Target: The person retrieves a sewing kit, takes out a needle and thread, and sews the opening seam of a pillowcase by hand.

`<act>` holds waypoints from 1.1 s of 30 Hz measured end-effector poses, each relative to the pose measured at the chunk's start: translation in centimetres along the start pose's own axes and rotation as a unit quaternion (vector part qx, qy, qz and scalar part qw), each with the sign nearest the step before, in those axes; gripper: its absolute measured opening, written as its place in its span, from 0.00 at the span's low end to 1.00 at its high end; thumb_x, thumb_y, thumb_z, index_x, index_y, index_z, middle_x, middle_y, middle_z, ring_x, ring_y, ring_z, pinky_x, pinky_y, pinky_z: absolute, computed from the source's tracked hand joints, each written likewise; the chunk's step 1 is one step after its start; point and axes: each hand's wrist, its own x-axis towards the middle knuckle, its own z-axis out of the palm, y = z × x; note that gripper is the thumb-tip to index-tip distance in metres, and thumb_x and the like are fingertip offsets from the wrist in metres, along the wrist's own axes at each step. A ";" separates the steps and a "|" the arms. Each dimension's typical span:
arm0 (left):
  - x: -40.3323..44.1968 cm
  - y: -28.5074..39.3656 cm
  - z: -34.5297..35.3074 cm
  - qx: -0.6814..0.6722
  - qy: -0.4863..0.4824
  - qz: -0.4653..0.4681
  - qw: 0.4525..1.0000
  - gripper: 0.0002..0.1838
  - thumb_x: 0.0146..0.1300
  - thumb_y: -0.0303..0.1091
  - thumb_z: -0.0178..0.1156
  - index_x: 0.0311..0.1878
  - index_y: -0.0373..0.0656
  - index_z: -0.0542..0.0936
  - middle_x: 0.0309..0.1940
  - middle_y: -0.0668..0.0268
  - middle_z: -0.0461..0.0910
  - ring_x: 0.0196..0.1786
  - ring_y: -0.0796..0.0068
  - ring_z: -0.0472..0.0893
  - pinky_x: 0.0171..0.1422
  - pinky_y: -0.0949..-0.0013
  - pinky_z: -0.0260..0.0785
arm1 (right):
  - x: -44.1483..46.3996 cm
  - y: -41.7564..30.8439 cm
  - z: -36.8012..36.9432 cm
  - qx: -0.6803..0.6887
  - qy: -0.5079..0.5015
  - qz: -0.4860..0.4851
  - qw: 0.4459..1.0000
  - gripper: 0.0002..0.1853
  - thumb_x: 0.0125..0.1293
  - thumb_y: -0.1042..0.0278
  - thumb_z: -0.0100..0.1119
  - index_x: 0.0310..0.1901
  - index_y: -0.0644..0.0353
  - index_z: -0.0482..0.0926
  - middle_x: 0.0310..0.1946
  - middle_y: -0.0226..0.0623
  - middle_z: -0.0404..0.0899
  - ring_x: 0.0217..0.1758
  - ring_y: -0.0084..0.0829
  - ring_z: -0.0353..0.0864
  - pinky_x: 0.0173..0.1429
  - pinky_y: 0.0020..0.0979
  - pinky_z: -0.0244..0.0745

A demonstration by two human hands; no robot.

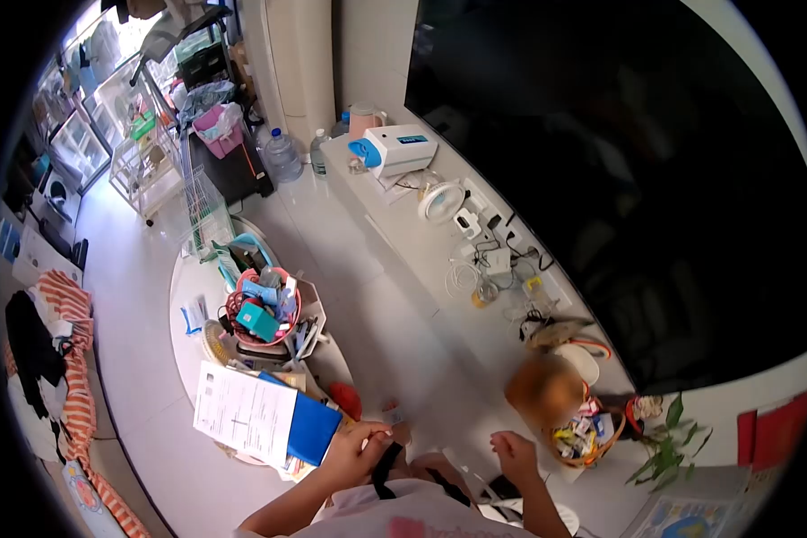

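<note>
My left hand [357, 452] is in front of my body, beside the right edge of a blue folder [305, 429]. Its fingers are curled together, and whatever may be inside them is hidden. A white printed sheet [245, 412] partly covers the folder on the oval white table. Off to the other side, my right hand [516, 457] hangs in the air with fingers loosely curled and nothing showing in them. It is nearest to a wicker basket [592, 457] of small colourful packets. A black strap [386, 470] lies against my body by the left hand.
A pink basket [262, 305] of odds and ends stands on the oval table [188, 278]. Along the TV bench [381, 211] are a small fan [441, 203], cables and a white box [402, 150]. A large black television [592, 170] hangs above. Water bottles [282, 157] stand on the floor.
</note>
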 end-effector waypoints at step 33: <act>45.6 -39.3 10.6 -0.145 0.143 -0.430 0.880 0.13 0.65 0.34 0.58 0.50 0.41 0.79 0.34 0.62 0.82 0.37 0.75 0.81 0.43 0.72 0.72 | 79.7 4.4 42.1 -0.459 -0.205 -0.376 0.778 0.43 0.62 0.44 0.56 0.71 0.62 0.53 0.70 0.60 0.51 0.78 0.49 0.36 0.75 0.55 0.30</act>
